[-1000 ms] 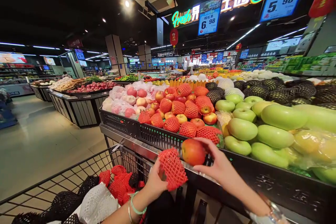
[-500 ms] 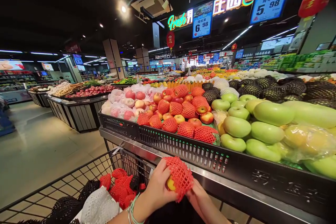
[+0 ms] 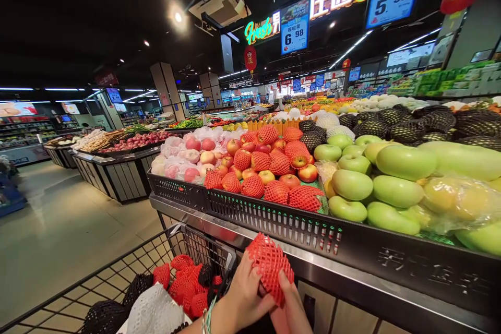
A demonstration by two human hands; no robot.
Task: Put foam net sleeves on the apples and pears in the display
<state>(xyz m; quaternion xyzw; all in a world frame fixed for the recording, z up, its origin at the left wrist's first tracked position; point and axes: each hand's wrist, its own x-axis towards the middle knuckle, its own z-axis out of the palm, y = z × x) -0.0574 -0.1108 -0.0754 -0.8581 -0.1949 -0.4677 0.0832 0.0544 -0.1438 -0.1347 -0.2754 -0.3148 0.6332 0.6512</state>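
Observation:
Low at the center of the head view, I hold an apple in a red foam net (image 3: pixel 271 267) between both hands, over the front edge of the fruit stand. My left hand (image 3: pixel 243 288), with a bracelet and a pale green band at its wrist, is closed around the left side. On the lower right, my right hand (image 3: pixel 288 300) presses its fingers against the mesh. The red net covers nearly all of the fruit. Beyond my hands, a black crate (image 3: pixel 258 211) bears loose and red-netted apples (image 3: pixel 252 186).
At lower left stands a black wire shopping cart (image 3: pixel 97 276) with red, black and white foam nets (image 3: pixel 154 313). Green apples (image 3: pixel 348 209) fill the crate's right side, beside dark-netted fruit (image 3: pixel 410 124). Pinkish bagged fruit (image 3: pixel 176 154) lies left. Another produce stand (image 3: pixel 113 175) is across the aisle.
The red net has come over the yellow patch of apple that showed earlier. My right hand's fingers have moved up onto the net's near side. The camera view has shifted slightly.

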